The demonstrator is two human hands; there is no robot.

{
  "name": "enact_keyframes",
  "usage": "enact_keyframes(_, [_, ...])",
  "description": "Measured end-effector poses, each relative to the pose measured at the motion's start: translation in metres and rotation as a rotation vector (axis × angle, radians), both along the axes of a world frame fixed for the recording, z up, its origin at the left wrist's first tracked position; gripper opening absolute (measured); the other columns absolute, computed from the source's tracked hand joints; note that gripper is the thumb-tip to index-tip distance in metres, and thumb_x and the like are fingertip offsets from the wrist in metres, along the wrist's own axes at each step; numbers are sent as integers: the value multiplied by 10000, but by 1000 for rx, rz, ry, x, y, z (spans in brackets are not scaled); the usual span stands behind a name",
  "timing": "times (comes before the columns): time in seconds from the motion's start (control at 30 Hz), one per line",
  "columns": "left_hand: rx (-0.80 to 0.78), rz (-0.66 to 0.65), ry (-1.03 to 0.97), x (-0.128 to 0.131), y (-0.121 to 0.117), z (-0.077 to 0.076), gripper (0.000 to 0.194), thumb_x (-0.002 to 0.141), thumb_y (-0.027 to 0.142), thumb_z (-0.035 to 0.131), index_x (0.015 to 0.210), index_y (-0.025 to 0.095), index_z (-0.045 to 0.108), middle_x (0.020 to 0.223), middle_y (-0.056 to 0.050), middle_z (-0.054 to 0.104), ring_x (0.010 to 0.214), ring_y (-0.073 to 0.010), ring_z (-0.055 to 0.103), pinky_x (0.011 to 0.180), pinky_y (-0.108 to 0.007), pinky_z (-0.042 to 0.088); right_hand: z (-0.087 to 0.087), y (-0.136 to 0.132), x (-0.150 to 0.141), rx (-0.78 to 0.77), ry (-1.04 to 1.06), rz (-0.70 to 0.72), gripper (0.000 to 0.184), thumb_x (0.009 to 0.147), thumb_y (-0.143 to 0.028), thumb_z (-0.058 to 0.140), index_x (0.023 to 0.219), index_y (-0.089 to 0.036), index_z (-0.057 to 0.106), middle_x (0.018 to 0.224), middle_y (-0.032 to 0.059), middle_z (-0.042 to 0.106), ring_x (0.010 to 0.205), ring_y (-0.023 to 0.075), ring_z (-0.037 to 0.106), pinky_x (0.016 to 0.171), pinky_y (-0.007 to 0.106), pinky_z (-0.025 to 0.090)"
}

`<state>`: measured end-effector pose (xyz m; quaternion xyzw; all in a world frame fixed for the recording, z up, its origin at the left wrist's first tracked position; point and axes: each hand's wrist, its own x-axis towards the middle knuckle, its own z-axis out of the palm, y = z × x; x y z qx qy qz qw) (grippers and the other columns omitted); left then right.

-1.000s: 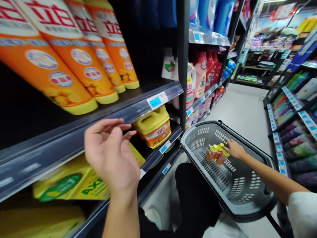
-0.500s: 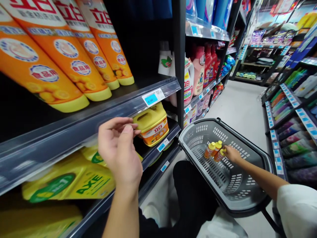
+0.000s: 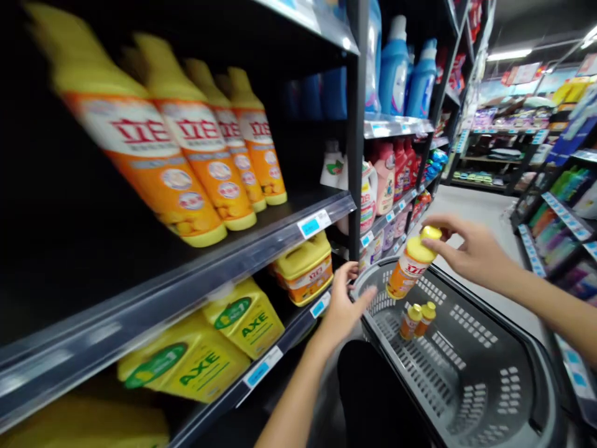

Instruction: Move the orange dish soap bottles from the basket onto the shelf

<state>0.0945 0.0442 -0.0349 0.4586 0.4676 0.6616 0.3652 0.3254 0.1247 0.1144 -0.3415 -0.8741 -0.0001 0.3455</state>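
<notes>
"What's new over there?"

"The right hand (image 3: 471, 249) has lifted an orange bottle (image 3: 409, 270) with a yellow cap out of the grey plastic shopping basket (image 3: 485, 308). It's up above the rim now, tilted."

"How's it held?"

"Near the top. The fingers (image 3: 448, 227) curl nearly closed around the cap and shoulder, and the body hangs below them, its base angled down toward the basket."

"And the other hand?"

"The left hand (image 3: 342, 305) is spread open, holding nothing. Its fingertips sit just beside the basket's rim, and a yellow plastic jug (image 3: 305, 270) stands on the shelf to the left of those fingers, near but not touching."

"Anything left in the basket?"

"Two matching bottles (image 3: 415, 320), on the basket floor well below the right fingers. So the basket is down to those two."
</notes>
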Motion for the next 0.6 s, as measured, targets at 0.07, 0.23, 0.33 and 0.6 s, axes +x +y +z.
enact_keyframes(0.07, [-2, -122, -55, 4, 2, -5, 739, 659, 456, 922, 1291, 240, 604, 1285, -121, 637, 1159, -265, 642, 923, -373, 535, 33, -9, -32, 80, 55, 106, 245, 966, -436, 655, 1150, -286, 715, 1009, 37, 747, 761, 182, 648, 638, 323, 528])
enact_keyframes(0.23, [22, -253, -389, -3, 1, 8, 811, 686, 645, 877, 1269, 201, 530, 821, -12, 664, 586, -137, 594, 563, -272, 513, 75, -27, -97, 106, 234, 329, 245, 1005, -463, 631, 1178, -297, 681, 1077, 26, 720, 934, 186, 685, 750, 343, 557])
enact_keyframes(0.33, [79, -87, -407, -13, -4, 24, 786, 665, 649, 889, 1215, 197, 556, 719, 30, 623, 516, -109, 520, 495, -235, 453, 74, -21, -125, -3, 385, 413, 398, 987, -543, 643, 1307, -312, 597, 1150, 35, 695, 1034, 207, 681, 796, 357, 581])
enact_keyframes(0.6, [154, 408, -227, -45, -29, 64, 605, 804, 487, 836, 1288, 216, 594, 1122, -81, 695, 952, -215, 699, 812, -304, 575, -12, -25, -187, -588, 612, 533, 637, 820, -658, 779, 1274, -305, 506, 1209, 82, 683, 966, 236, 699, 757, 371, 642])
